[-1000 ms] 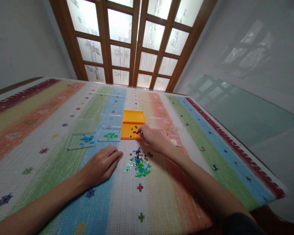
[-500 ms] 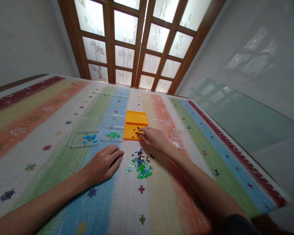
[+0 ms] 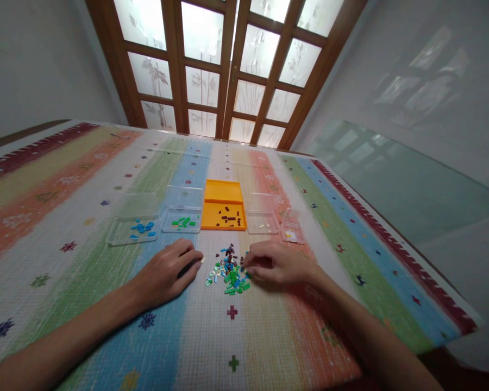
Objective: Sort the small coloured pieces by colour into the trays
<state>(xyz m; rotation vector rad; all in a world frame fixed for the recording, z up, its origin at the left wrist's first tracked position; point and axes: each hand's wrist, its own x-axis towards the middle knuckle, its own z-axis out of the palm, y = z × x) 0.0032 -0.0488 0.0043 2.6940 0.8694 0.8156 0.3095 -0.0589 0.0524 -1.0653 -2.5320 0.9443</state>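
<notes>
A small heap of tiny coloured bricks (image 3: 228,271) lies on the striped tablecloth (image 3: 106,179) between my hands. My left hand (image 3: 167,274) rests palm down just left of the heap, fingers curled loosely, with a pale piece at its fingertips. To the right of the heap my right hand (image 3: 275,267) has its fingertips pinched at the heap's edge; what they hold is hidden. Behind the heap an open orange box (image 3: 223,213) holds several dark pieces.
A row of clear trays flanks the orange box: one with blue pieces (image 3: 133,230), one with green pieces (image 3: 182,220), one with pale pieces (image 3: 262,221), and a small one (image 3: 291,233). The table's right edge (image 3: 395,247) borders a glass sheet. Wooden glazed doors stand behind.
My right hand has drawn back from the orange box to the right edge of the brick heap. The left hand has stayed put.
</notes>
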